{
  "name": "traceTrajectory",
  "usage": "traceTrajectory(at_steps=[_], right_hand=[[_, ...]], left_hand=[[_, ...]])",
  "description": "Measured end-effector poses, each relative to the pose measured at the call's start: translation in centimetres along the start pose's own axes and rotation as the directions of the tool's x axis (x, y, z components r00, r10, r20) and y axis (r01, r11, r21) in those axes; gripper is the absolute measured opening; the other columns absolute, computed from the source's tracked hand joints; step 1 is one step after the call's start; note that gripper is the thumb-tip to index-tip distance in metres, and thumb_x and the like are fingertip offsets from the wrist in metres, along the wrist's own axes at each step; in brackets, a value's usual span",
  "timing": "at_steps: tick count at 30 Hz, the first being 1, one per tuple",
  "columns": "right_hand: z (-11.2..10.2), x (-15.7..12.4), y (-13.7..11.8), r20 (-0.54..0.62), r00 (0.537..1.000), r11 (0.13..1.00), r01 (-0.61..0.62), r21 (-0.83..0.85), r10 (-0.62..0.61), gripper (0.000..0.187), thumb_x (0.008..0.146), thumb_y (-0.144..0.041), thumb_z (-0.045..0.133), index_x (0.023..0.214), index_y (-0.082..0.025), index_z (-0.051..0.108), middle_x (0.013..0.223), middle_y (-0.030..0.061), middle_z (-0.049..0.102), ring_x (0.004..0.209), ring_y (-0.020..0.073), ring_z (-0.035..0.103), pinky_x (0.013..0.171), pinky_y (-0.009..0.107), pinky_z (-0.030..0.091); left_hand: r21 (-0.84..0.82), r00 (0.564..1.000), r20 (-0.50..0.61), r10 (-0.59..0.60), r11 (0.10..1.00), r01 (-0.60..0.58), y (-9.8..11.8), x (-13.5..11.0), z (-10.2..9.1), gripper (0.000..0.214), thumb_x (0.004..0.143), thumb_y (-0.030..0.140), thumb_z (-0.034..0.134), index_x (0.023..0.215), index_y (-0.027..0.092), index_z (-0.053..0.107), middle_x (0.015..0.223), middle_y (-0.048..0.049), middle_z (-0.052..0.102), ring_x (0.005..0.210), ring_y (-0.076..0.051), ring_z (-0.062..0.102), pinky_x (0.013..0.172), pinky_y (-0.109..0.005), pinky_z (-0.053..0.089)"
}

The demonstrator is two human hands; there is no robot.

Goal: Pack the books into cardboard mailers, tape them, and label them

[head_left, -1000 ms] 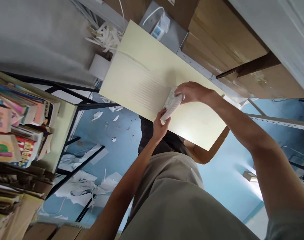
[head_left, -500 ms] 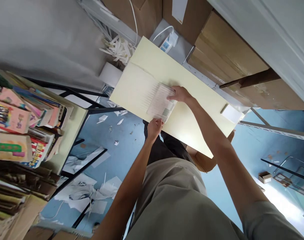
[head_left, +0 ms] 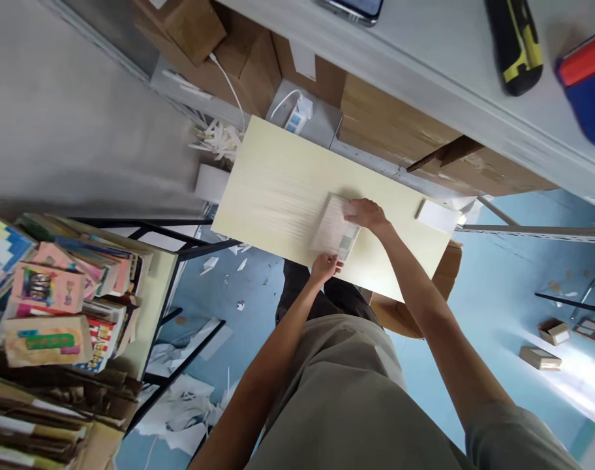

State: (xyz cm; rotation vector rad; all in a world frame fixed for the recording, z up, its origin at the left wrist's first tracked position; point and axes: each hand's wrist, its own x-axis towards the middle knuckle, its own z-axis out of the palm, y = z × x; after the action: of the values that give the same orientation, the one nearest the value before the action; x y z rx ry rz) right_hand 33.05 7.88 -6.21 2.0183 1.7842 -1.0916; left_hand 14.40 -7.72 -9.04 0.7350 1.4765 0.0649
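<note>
A flat, pale packet with a small green patch lies on the cream board in front of me. My right hand rests on the packet's far right edge, fingers pressing down on it. My left hand is at the board's near edge, fingers curled against the packet's near corner. A small white block sits on the board's right end.
Cardboard boxes and a white power strip lie beyond the board. A grey shelf above holds a yellow-black tool. Stacked books fill a black rack on the left. Paper scraps litter the blue floor.
The packet, held tilted between both hands a second ago, now lies flat on the board. My view has swung upward, bringing the grey shelf into sight.
</note>
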Motion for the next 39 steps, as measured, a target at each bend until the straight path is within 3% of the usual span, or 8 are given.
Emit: traceTrajectory(at_steps=[10,16,18,21,24,28,33,39], right_hand=[[2.7,-3.7,-2.0,-0.16,0.986,0.999,-0.038,0.029,0.042,0.062,0.105,-0.024,0.065,0.164,-0.014,0.051,0.168,0.0318,0.052,0.15,0.0426,0.059,0.112,0.054,0.062],[-1.0,-9.8,-0.3,-0.26,0.964,0.967,0.11,0.23,-0.048,0.057,0.109,-0.028,0.061,0.165,-0.021,0.053,0.164,0.0226,0.061,0.138,0.0349,0.071,0.111,0.045,0.063],[-4.1,-11.4,0.2,-0.411,0.911,0.911,0.201,0.361,-0.038,0.045,0.113,-0.03,0.053,0.156,-0.022,0.061,0.15,0.0179,0.072,0.124,0.0293,0.078,0.106,0.04,0.065],[-10.6,-12.8,0.3,-0.681,0.732,0.828,0.389,0.403,-0.013,0.04,0.118,-0.038,0.043,0.144,-0.023,0.068,0.138,0.0142,0.077,0.118,0.0262,0.078,0.103,0.037,0.065],[-18.1,-13.0,-0.1,-0.83,0.557,0.829,0.465,0.311,-0.001,0.044,0.12,-0.044,0.039,0.144,-0.022,0.068,0.139,0.0146,0.075,0.124,0.0268,0.075,0.111,0.038,0.06],[-25.7,-10.7,-0.7,-0.87,0.492,0.918,0.36,0.169,-0.032,0.05,0.117,-0.054,0.049,0.151,-0.02,0.065,0.146,0.0197,0.069,0.14,0.0364,0.065,0.125,0.051,0.049],[-28.9,-5.4,-0.7,-0.847,0.531,0.989,0.134,0.065,-0.016,0.057,0.112,-0.048,0.06,0.154,-0.01,0.061,0.151,0.0282,0.064,0.144,0.0423,0.056,0.123,0.063,0.046],[-27.6,-4.5,-0.6,-0.867,0.497,0.982,0.17,0.081,-0.015,0.043,0.115,-0.041,0.054,0.14,-0.01,0.069,0.133,0.024,0.071,0.136,0.037,0.058,0.121,0.062,0.047]], left_hand=[[0.194,0.997,0.046,-0.068,0.979,0.057,2.7,-1.2,1.0,0.044,0.117,0.033,0.044,0.089,0.014,0.073,0.083,-0.0124,0.085,0.063,-0.016,0.077,0.062,-0.022,0.056],[0.321,0.985,0.015,0.173,0.932,-0.169,11.4,-2.9,0.3,0.057,0.116,0.045,0.046,0.073,0.019,0.072,0.074,-0.0082,0.082,0.056,-0.016,0.071,0.066,-0.025,0.055],[0.36,0.907,-0.059,0.418,0.856,-0.371,16.5,-3.5,0.8,0.066,0.118,0.048,0.038,0.065,0.022,0.067,0.07,-0.0071,0.079,0.065,-0.018,0.074,0.071,-0.027,0.055],[0.427,0.643,-0.131,0.754,0.628,-0.65,25.1,-5.0,2.0,0.072,0.118,0.056,0.036,0.059,0.024,0.061,0.058,-0.0066,0.07,0.069,-0.024,0.074,0.073,-0.032,0.055],[0.426,0.432,-0.178,0.884,0.465,-0.776,33.2,-7.1,2.6,0.069,0.118,0.058,0.042,0.065,0.022,0.066,0.063,-0.0075,0.071,0.076,-0.026,0.076,0.075,-0.034,0.054],[0.457,0.309,-0.237,0.921,0.386,-0.802,39.5,-9.6,1.7,0.067,0.119,0.058,0.043,0.072,0.02,0.071,0.07,-0.0089,0.074,0.088,-0.028,0.079,0.085,-0.035,0.055],[0.486,0.313,-0.266,0.912,0.407,-0.773,39.9,-11.8,-0.8,0.071,0.119,0.062,0.039,0.07,0.023,0.072,0.059,-0.0035,0.068,0.079,-0.024,0.077,0.084,-0.034,0.055],[0.484,0.35,-0.302,0.887,0.459,-0.745,34.3,-9.2,-4.3,0.069,0.119,0.062,0.038,0.073,0.024,0.072,0.056,-0.0019,0.065,0.072,-0.022,0.075,0.083,-0.033,0.058]])
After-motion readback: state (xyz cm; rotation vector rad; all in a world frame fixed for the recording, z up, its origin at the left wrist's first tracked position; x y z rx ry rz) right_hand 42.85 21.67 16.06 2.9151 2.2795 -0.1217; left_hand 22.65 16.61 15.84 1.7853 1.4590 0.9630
